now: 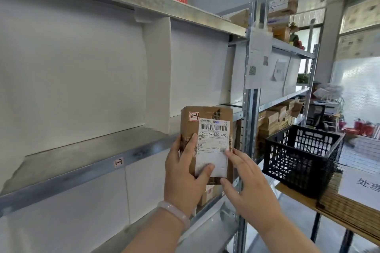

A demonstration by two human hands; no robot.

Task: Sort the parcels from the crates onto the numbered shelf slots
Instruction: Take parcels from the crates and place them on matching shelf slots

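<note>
I see left grip raised, thumb across the front, fingers curled behind; right grip at 3 o'clock, fingers spread flat.

The parcel is before the shelf, with the crate on a table to its right.

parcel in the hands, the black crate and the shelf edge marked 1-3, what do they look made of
The brown box-shaped parcel looks like matt corrugated cardboard: tan faces, tape strips and a white paper label. The black lattice crate is probably moulded plastic, given its even perforated walls and dull sheen. The grey shelf edge appears to be galvanised steel, with a mottled metallic surface.
</note>
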